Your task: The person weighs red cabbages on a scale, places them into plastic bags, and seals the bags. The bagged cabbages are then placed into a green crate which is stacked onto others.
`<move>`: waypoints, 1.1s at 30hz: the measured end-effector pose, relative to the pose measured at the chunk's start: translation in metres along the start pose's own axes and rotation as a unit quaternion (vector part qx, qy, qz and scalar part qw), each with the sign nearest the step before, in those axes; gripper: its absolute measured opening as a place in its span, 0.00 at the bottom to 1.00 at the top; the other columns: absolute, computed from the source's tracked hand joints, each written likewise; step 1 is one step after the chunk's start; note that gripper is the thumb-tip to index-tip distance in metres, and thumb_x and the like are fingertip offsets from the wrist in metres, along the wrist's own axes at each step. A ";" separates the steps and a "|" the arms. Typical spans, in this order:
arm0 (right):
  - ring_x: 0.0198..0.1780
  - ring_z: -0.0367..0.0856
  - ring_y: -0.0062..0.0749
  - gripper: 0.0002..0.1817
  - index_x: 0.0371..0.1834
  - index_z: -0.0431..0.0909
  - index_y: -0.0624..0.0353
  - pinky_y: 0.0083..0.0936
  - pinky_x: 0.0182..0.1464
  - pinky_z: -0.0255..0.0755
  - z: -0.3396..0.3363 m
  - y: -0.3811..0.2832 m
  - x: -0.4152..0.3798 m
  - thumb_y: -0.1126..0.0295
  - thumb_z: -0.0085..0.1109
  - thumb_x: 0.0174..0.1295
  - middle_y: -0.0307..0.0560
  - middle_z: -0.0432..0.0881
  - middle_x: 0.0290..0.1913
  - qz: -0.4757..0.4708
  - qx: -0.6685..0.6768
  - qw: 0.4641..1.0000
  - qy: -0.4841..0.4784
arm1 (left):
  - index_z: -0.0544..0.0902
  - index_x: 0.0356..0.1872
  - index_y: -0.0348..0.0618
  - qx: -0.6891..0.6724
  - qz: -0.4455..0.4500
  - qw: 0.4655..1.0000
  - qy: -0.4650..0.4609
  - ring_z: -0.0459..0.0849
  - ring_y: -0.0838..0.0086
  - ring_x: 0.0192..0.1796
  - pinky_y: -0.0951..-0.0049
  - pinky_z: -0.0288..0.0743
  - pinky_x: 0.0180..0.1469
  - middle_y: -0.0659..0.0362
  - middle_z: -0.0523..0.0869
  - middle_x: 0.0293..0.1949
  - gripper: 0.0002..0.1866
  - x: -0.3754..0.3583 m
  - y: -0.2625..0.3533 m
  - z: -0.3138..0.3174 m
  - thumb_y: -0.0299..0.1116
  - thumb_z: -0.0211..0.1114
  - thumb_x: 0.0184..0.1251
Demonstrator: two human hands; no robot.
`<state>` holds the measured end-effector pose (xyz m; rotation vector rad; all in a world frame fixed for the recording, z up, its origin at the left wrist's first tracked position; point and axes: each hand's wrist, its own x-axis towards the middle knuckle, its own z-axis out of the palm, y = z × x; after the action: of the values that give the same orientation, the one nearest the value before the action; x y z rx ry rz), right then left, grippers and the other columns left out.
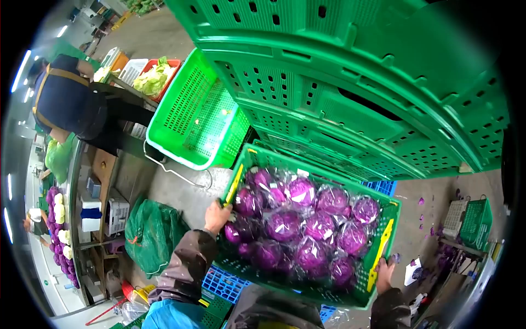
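Between my hands is a green plastic crate with yellow handles, holding several red cabbages wrapped in clear film. My left hand is closed on the crate's left end, just below the left yellow handle. On the other end, my right hand grips beside the right yellow handle, its fingers partly hidden by the rim. The crate is slightly tilted in view. Blue pallet pieces show beneath it.
Tall stacked green crates rise just beyond. A bright green basket with a wire handle stands left of them. A green mesh sack lies at left. Another person stands by shelving. Purple leaves litter the floor at right.
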<state>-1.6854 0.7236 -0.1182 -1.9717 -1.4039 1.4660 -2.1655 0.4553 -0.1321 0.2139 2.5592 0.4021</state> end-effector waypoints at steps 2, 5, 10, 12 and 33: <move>0.25 0.67 0.22 0.08 0.35 0.68 0.62 0.20 0.28 0.63 0.038 0.006 0.020 0.70 0.47 0.55 0.39 0.68 0.24 -0.043 0.004 0.999 -0.028 | 0.74 0.40 0.36 -0.033 0.014 0.999 0.038 0.77 0.47 0.43 0.57 0.70 0.45 0.41 0.80 0.36 0.23 0.038 -0.005 0.007 0.45 0.61 0.49; 0.27 0.68 0.23 0.10 0.40 0.68 0.64 0.20 0.30 0.63 0.095 0.013 0.054 0.71 0.46 0.56 0.43 0.72 0.28 -0.043 0.051 0.997 -0.048 | 0.74 0.43 0.35 -0.063 0.009 0.996 0.063 0.77 0.48 0.43 0.57 0.70 0.45 0.41 0.80 0.36 0.23 0.082 -0.003 0.020 0.43 0.61 0.50; 0.20 0.61 0.15 0.04 0.31 0.65 0.57 0.16 0.22 0.56 0.136 0.034 0.081 0.70 0.45 0.62 0.32 0.65 0.20 -0.037 -0.005 0.999 0.023 | 0.72 0.41 0.38 -0.038 0.001 0.993 0.108 0.77 0.48 0.42 0.57 0.69 0.44 0.43 0.80 0.36 0.22 0.130 -0.022 0.065 0.44 0.61 0.49; 0.18 0.60 0.15 0.08 0.28 0.64 0.55 0.16 0.21 0.55 0.134 0.039 0.080 0.67 0.44 0.65 0.33 0.63 0.19 -0.045 -0.018 0.998 0.032 | 0.71 0.38 0.41 0.003 -0.018 0.989 0.146 0.78 0.49 0.40 0.57 0.69 0.42 0.45 0.80 0.33 0.20 0.119 -0.005 0.063 0.44 0.61 0.49; 0.43 0.71 0.56 0.18 0.44 0.68 0.63 0.39 0.45 0.67 0.056 0.126 -0.077 0.66 0.56 0.53 0.60 0.72 0.39 0.000 -0.108 0.992 -0.062 | 0.61 0.58 0.36 0.186 0.359 0.913 -0.050 0.65 0.46 0.50 0.51 0.60 0.54 0.40 0.64 0.51 0.37 -0.013 -0.071 0.090 0.36 0.68 0.46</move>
<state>-1.6679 0.5836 -0.1893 -2.0360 -1.6788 1.5150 -2.1111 0.4068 -0.2221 1.2971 2.3522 0.1423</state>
